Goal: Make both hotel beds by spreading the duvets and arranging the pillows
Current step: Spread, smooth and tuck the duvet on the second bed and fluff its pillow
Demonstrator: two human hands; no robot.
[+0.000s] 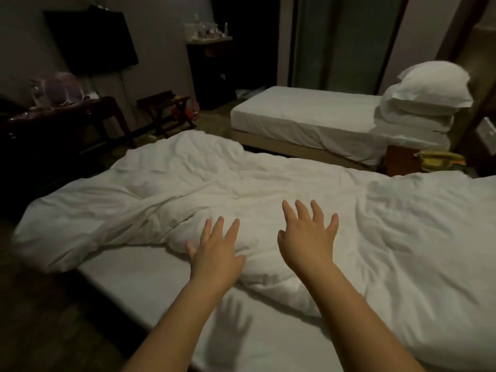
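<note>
Little is done: the duvet lies crumpled across the near bed, uncovered at lower left. The left hand and right hand are held over it, fingers spread wide, nothing gripped. The far bed (upper right) is bare, pillows stacked.

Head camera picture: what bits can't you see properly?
- Near bed: in the head view its right end is cut off by the picture edge, and most of the rest is hidden under the crumpled duvet.
- Bottles on the far shelf: too small and dim to identify.
- Clutter on the dark desk: blurred and dim.
</note>
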